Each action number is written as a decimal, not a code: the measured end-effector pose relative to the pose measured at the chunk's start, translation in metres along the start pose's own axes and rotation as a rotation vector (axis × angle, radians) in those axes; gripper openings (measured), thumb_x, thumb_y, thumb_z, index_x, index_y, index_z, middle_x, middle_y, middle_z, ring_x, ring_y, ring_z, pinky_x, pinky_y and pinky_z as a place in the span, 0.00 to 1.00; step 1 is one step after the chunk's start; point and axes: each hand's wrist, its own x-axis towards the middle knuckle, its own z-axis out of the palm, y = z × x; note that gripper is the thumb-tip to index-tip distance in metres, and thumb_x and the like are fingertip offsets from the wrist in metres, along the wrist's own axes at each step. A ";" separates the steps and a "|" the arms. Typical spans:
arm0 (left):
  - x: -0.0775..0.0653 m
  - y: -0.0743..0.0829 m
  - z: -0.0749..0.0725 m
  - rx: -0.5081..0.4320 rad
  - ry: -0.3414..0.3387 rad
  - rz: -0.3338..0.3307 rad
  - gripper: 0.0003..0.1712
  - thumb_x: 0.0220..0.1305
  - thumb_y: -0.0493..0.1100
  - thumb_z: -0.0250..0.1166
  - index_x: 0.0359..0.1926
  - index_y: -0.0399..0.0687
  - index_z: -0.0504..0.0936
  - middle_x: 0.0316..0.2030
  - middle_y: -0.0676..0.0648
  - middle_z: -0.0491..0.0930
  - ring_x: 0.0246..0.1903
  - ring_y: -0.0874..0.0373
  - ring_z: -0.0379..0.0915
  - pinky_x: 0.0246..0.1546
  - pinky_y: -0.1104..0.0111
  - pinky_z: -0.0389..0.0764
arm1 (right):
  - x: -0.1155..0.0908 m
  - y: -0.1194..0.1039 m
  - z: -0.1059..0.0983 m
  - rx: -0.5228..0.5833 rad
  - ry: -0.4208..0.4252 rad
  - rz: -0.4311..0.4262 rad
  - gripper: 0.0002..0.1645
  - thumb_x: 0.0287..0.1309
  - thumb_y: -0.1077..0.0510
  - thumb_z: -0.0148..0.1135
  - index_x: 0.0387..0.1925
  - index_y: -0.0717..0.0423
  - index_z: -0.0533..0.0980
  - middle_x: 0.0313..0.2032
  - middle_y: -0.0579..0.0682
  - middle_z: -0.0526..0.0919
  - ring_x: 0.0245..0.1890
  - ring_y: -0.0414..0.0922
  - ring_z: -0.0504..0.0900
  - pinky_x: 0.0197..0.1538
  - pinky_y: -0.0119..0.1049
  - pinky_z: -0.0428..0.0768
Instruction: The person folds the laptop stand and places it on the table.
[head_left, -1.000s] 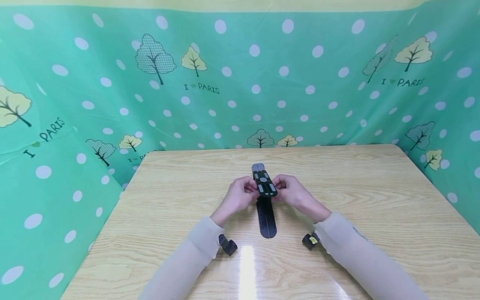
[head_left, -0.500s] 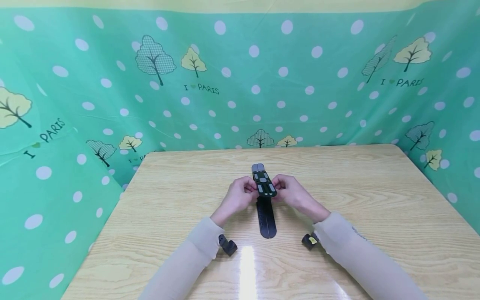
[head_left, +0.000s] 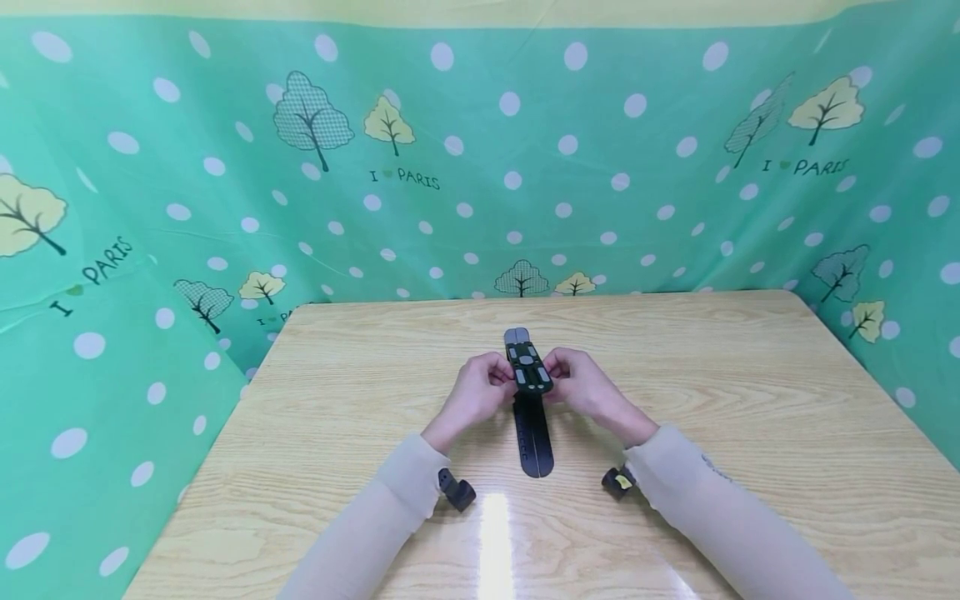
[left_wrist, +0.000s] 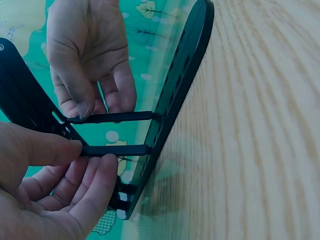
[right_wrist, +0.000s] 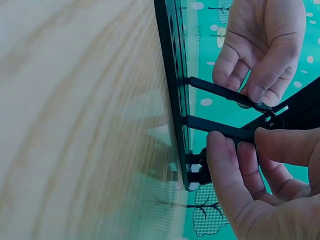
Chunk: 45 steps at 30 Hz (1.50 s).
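A black folding laptop stand (head_left: 534, 442) stands on the table, its long base lying flat. Its upper plate (head_left: 529, 368), with grey pads, is tilted above the base. Two thin support arms (left_wrist: 117, 150) join base and plate. On the left side, my left hand (head_left: 482, 385) pinches one support arm between thumb and fingers, close to the plate's hinge. My right hand (head_left: 583, 383) pinches the other support arm (right_wrist: 220, 127) from the right at about the same height. In the head view the plate and hands hide both support arms.
The wooden table (head_left: 360, 358) surrounds the stand. Green patterned cloth (head_left: 480, 167) hangs behind the table and at both sides. Black wrist cameras (head_left: 456, 490) hang below both sleeves. A bright light reflection (head_left: 495, 542) lies on the tabletop in front.
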 end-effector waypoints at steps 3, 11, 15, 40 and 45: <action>0.001 0.001 0.000 0.003 0.006 -0.003 0.06 0.53 0.28 0.65 0.30 0.40 0.77 0.26 0.48 0.79 0.28 0.59 0.76 0.33 0.69 0.80 | -0.001 -0.005 -0.001 -0.004 0.003 0.004 0.15 0.47 0.81 0.50 0.38 0.69 0.72 0.34 0.58 0.76 0.35 0.50 0.79 0.43 0.45 0.83; 0.006 0.006 -0.002 -0.024 0.002 -0.023 0.06 0.54 0.28 0.65 0.31 0.40 0.77 0.27 0.47 0.80 0.27 0.59 0.77 0.31 0.68 0.81 | 0.003 -0.005 -0.002 -0.074 0.057 -0.013 0.14 0.48 0.78 0.50 0.37 0.65 0.73 0.33 0.57 0.77 0.35 0.51 0.78 0.39 0.42 0.83; 0.008 0.008 -0.004 -0.026 0.007 -0.020 0.06 0.55 0.28 0.65 0.31 0.40 0.77 0.27 0.47 0.80 0.27 0.58 0.77 0.31 0.68 0.81 | 0.004 -0.008 -0.001 -0.118 0.080 -0.007 0.12 0.51 0.76 0.53 0.36 0.62 0.74 0.32 0.55 0.78 0.32 0.47 0.78 0.37 0.41 0.82; 0.014 0.010 0.000 0.157 0.146 0.064 0.08 0.56 0.29 0.67 0.29 0.43 0.77 0.28 0.48 0.80 0.27 0.60 0.76 0.30 0.70 0.79 | 0.009 -0.012 0.007 -0.223 0.213 -0.020 0.03 0.60 0.64 0.61 0.35 0.60 0.76 0.29 0.53 0.80 0.22 0.48 0.83 0.23 0.35 0.78; 0.015 0.009 0.002 0.169 0.175 0.064 0.08 0.55 0.29 0.67 0.29 0.44 0.77 0.27 0.48 0.81 0.27 0.59 0.76 0.30 0.69 0.78 | 0.010 -0.013 0.007 -0.211 0.216 -0.023 0.02 0.59 0.67 0.61 0.35 0.61 0.76 0.31 0.58 0.82 0.24 0.50 0.83 0.26 0.36 0.80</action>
